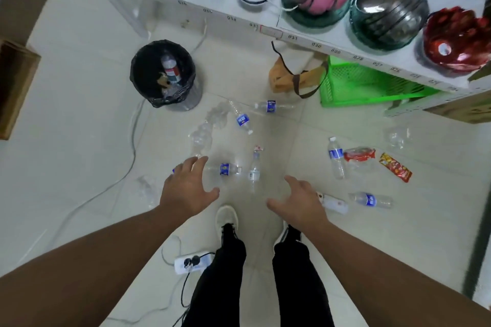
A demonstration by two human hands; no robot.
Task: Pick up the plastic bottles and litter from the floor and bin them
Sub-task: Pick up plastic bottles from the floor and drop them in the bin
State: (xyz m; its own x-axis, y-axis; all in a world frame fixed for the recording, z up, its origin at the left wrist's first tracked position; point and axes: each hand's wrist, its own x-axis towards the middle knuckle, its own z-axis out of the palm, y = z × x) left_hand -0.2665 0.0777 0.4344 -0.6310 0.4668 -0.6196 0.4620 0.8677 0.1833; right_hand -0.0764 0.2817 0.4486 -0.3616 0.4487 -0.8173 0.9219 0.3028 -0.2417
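Both hands empty, fingers spread – left hand (187, 188) over a blue-label bottle (225, 169), right hand (297, 200) idle. Bin (164, 74) at 11 o'clock. Risks, imo: round bottle rolls off; power strip (191, 263) & cord underfoot – trip hazard.

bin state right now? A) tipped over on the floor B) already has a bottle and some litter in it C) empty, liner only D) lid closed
B: the black-lined bin stands upright and open, with a red-and-white-labelled bottle and some crumpled litter inside; both hands, left hand and right hand, are empty above the floor.
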